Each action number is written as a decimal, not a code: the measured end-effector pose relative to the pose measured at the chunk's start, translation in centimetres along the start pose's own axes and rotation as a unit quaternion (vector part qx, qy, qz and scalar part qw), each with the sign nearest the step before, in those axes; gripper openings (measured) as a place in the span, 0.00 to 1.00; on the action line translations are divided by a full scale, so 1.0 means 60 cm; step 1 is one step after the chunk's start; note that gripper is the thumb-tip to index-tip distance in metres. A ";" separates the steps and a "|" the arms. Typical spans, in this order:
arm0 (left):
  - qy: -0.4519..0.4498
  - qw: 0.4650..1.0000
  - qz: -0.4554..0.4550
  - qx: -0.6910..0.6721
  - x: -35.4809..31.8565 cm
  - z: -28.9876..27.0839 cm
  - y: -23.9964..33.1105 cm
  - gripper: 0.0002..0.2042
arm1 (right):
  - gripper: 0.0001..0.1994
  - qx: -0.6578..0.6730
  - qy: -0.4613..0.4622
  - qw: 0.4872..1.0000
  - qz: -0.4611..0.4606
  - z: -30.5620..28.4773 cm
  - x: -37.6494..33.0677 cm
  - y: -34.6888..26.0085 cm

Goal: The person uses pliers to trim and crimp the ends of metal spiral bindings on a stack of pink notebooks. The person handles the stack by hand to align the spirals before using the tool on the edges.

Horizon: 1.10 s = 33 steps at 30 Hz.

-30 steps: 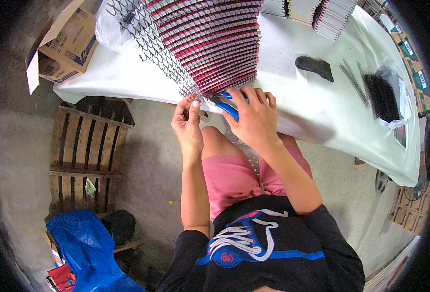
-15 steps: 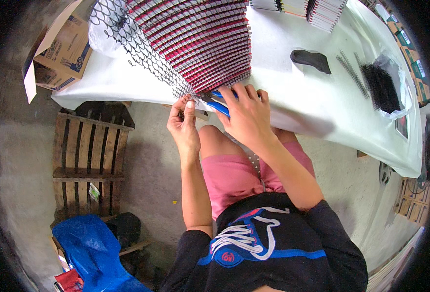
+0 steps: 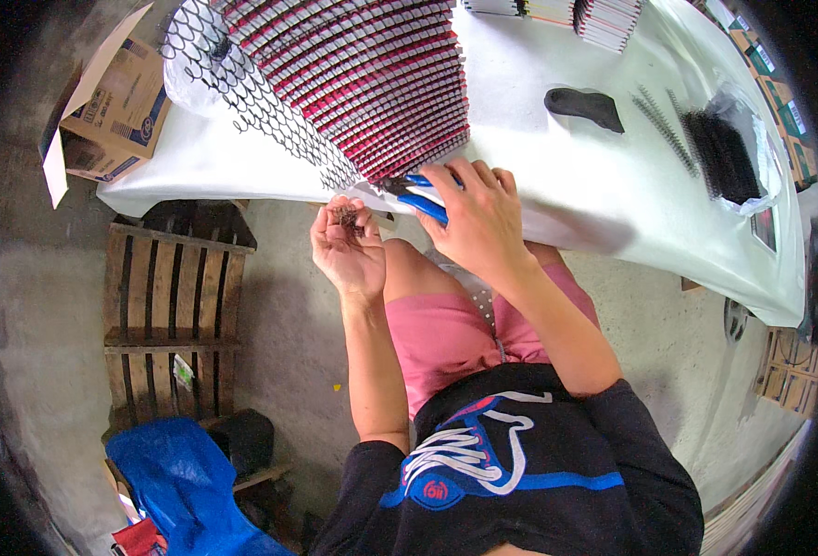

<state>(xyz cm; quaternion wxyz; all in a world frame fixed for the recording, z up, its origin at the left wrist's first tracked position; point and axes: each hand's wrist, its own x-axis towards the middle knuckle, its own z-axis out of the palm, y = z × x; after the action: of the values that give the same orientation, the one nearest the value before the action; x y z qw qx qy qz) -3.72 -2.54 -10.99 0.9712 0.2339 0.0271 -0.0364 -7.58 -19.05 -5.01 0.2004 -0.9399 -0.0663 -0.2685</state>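
My right hand (image 3: 485,222) grips blue-handled cutting pliers (image 3: 424,206), whose dark jaws rest at the near corner of a stack of spiral-bound notebooks (image 3: 372,93). The notebooks have red-and-white edges with black coils running through them. Along the stack's left side, loose black coil ends (image 3: 275,111) stick out over the white table covering. My left hand (image 3: 349,259), palm turned up just left of the pliers, holds a small tangle of dark coil clippings (image 3: 347,219) in its curled fingers.
Farther right on the white-covered table (image 3: 520,102) lie a black strap-like piece (image 3: 587,107), loose coils (image 3: 664,130) and a bag of black coils (image 3: 724,157). More notebooks (image 3: 604,23) stand at the back. An open cardboard box (image 3: 117,116) and wooden pallet (image 3: 173,287) are at left.
My left hand has drawn back slightly from the stack's corner and turned palm up, showing the clippings. The pliers remain in my right hand near the corner.
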 end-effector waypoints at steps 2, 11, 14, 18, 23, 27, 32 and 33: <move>-0.036 0.999 -0.014 -0.028 -0.001 0.012 0.004 0.17 | 0.21 -0.006 0.024 1.000 0.001 0.002 0.000 0.000; 0.000 0.970 0.112 0.217 0.019 0.055 0.004 0.13 | 0.21 -0.024 0.004 1.000 0.010 0.012 0.012 -0.016; 0.026 0.968 0.125 0.217 0.019 0.065 0.000 0.06 | 0.17 -0.042 0.008 0.999 -0.003 0.008 0.014 -0.022; 0.045 0.960 0.153 0.228 0.022 0.060 -0.009 0.04 | 0.15 -0.057 0.023 0.998 -0.020 0.015 0.014 -0.023; 0.015 0.963 0.151 0.222 0.021 0.065 -0.013 0.05 | 0.19 0.003 -0.064 0.997 0.033 0.036 0.010 0.005; 0.021 0.964 0.137 0.225 0.018 0.054 -0.004 0.12 | 0.19 0.019 -0.057 0.997 0.038 0.013 0.003 -0.006; 0.001 0.965 0.126 0.232 0.012 0.050 -0.002 0.07 | 0.21 -0.005 0.040 0.999 0.014 -0.008 0.008 -0.011; -0.009 0.963 0.129 0.235 0.012 0.049 -0.002 0.07 | 0.22 -0.004 0.038 0.999 0.012 -0.005 0.011 -0.013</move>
<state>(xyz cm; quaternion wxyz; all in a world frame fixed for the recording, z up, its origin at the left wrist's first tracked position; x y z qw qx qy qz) -2.92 -4.02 -8.45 0.8857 0.4566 -0.0214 0.0816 -7.36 -18.49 -4.18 0.2021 -0.9305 -0.0460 -0.3020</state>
